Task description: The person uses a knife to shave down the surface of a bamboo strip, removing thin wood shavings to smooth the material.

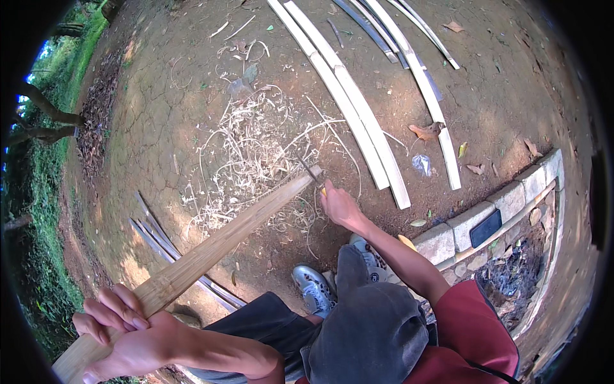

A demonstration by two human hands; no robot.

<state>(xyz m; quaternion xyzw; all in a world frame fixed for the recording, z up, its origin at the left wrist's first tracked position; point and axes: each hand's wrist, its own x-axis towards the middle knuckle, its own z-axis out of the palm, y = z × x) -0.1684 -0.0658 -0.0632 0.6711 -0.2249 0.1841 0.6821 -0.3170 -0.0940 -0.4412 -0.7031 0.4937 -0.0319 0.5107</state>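
Observation:
A long, flat bamboo strip [224, 240] slants across the view from lower left to the middle. Near its lower end my left hand [137, 339] is closed round it, with the fingers curled over the top. At the strip's far end my right hand [341, 206] grips a knife [309, 171]. Its narrow dark blade lies across the end of the strip, and a bit of yellow handle shows by the fingers. Under and beyond that end, a tangled heap of pale shavings [252, 144] covers the bare ground.
Several long, pale bamboo strips [345, 96] lie ahead and to the right. Thin dark strips [153, 233] lie on the left. A low block border [451, 235] at the right carries a phone [486, 228] and encloses ash [511, 272]. My shoes [314, 289] are near the shavings.

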